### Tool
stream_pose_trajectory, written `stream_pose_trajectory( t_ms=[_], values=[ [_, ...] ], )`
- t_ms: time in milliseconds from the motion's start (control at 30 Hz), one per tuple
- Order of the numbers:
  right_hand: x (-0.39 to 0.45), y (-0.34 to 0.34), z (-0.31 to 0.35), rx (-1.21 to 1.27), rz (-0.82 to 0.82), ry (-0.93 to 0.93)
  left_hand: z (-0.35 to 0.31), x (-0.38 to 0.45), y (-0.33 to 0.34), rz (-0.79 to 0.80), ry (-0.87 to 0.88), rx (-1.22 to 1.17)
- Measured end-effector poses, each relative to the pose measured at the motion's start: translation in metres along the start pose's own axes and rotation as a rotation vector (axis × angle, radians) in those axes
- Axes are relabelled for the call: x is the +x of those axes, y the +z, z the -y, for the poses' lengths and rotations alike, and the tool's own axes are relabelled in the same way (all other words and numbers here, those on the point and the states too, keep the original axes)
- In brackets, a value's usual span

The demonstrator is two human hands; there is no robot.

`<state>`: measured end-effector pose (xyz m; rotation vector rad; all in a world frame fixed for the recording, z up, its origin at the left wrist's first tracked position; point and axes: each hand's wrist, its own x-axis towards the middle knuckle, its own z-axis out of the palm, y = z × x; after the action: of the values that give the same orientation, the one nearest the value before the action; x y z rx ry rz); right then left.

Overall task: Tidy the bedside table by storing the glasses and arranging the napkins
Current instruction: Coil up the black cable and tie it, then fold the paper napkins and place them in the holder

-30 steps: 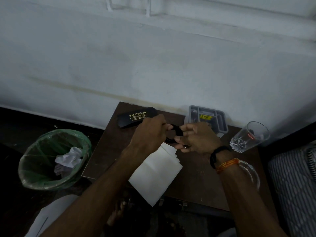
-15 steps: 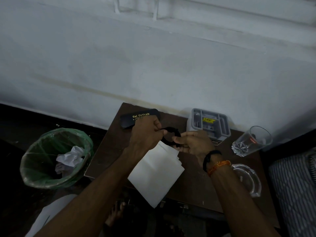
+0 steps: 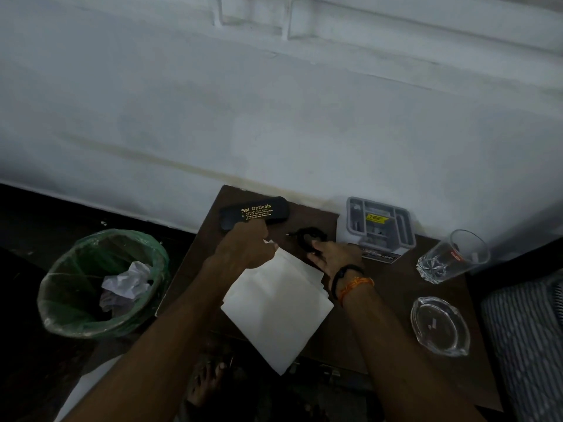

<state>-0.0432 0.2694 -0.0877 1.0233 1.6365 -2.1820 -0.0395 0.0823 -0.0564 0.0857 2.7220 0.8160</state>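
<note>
Since half a second ago our hands have parted: our left hand [image 3: 246,245] has let go of the glasses [image 3: 306,239] and gone up to the case [image 3: 254,213], while our right hand [image 3: 336,258] has stayed with the frames.

From the head view, we see the left hand's knuckles curled at the near edge of the case, though whether the fingers grip it or only touch it we cannot tell. Our right hand pinches the dark glasses at its fingertips, just above the napkins [image 3: 278,303]. The case lies ahead of the left hand, its long axis running left to right, slightly tilted; the glasses sit between the two hands, nearer the right. We judge the coming move turns on opening that case with the left hand and carrying the frames leftward into it.

The case is black, smooth and oblong with gold lettering. The glasses are thin, dark and rounded. The napkins are white, soft, square sheets, loosely fanned on the brown wooden table [image 3: 396,287].
</note>
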Motion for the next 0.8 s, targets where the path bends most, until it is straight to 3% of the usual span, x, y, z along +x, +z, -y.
stream_pose_trajectory(
  t_ms=[233, 400, 567, 700, 800],
  values=[
    [0.022, 0.018, -0.001, 0.056, 0.004, 0.007, 0.022, 0.001, -0.003, 0.100, -0.062, 0.090],
    [0.034, 0.031, -0.002, 0.114, -0.161, -0.050, 0.031, -0.001, -0.007, 0.116, -0.101, 0.090],
    [0.034, 0.038, 0.001, 0.170, -0.091, 0.003, 0.032, -0.004, -0.010, 0.118, -0.117, 0.090],
    [0.017, 0.025, -0.002, -0.036, -0.192, -0.110, 0.032, -0.004, -0.007, 0.154, -0.130, 0.106],
    [0.001, 0.015, -0.004, -0.549, -0.148, -0.224, 0.031, -0.006, -0.004, 0.211, -0.151, 0.128]
  ],
)
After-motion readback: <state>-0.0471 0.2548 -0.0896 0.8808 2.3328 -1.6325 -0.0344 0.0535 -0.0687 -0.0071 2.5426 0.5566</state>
